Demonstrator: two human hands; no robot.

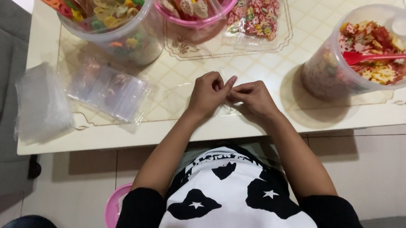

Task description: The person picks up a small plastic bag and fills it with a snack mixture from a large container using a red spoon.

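Both hands, left hand (207, 92) & right hand (256, 96), pinch a thin clear bag (185, 92) shut-fingered at the tabletop (239, 125) front edge. We judge slick film could slip or tear w/ uneven pull; tub (328, 74) of coloured crackers sits near right elbow, could get knocked.

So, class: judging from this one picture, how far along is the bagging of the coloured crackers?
Done: one filled clear bag lies flat at the far side of the table. In hand: the left hand and right hand pinch a small clear bag that looks empty. Left: a stack of empty bags waits to the left, and the tub with the red scoop is well filled, so most remains.
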